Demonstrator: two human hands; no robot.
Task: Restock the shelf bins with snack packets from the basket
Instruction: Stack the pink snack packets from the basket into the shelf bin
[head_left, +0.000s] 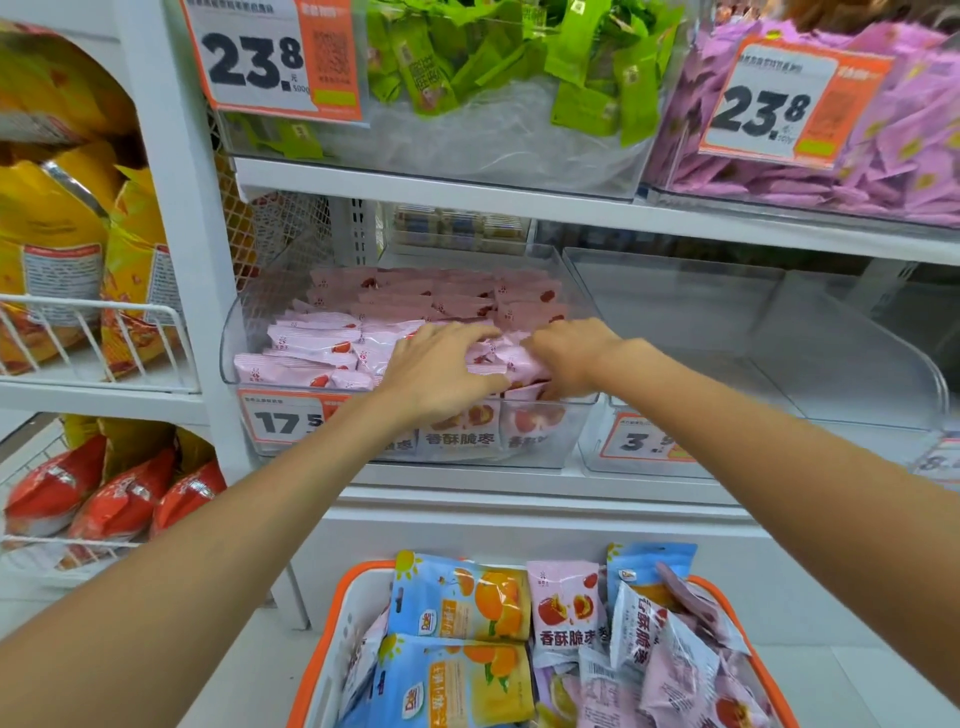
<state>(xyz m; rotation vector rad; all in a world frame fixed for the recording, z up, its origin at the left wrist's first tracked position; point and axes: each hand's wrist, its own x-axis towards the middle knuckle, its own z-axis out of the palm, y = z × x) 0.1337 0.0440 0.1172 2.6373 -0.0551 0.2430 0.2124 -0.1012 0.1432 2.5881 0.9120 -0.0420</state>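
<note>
A clear shelf bin (228, 358) at mid height holds rows of pink snack packets (322, 338). My left hand (441, 364) lies palm down on the front packets with fingers spread. My right hand (566, 358) is beside it, fingers curled onto pink packets at the bin's front right. Whether either hand grips a packet is hidden under the fingers. Below, an orange-rimmed white basket (358, 587) holds blue fruit pouches (462, 597) and more pink packets (566, 608).
To the right stands an empty clear bin (779, 332). Above are bins of green packets (498, 57) and purple packets (893, 171) with price tags. Wire racks (98, 332) of yellow and red bags fill the left side.
</note>
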